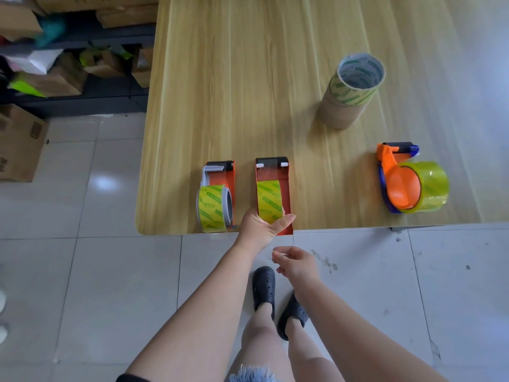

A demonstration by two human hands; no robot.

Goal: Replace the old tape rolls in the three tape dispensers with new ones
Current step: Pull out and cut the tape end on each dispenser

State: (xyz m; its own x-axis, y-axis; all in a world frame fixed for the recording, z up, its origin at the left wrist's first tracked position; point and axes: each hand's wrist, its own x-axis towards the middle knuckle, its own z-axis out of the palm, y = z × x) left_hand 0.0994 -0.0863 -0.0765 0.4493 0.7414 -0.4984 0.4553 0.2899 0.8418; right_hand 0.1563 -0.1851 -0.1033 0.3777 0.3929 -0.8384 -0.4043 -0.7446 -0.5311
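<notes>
Three tape dispensers stand along the near edge of the wooden table (pixel 248 92). The left dispenser (pixel 220 175) is orange and grey and carries a green-printed tape roll (pixel 213 208). My left hand (pixel 261 227) grips the tape roll (pixel 269 201) in the middle orange dispenser (pixel 286 188). At the right, an orange and blue dispenser (pixel 391 172) lies with a clear yellowish roll (pixel 427 186) on it. A stack of empty-looking cardboard tape cores (pixel 349 92) stands further back. My right hand (pixel 297 264) hovers below the table edge, fingers loosely curled, holding nothing.
Dark shelves (pixel 82 86) with cardboard boxes and bags run along the left. A cardboard box (pixel 19 144) sits on the tiled floor beside them. My feet in dark clogs (pixel 264 288) stand close to the table's front edge.
</notes>
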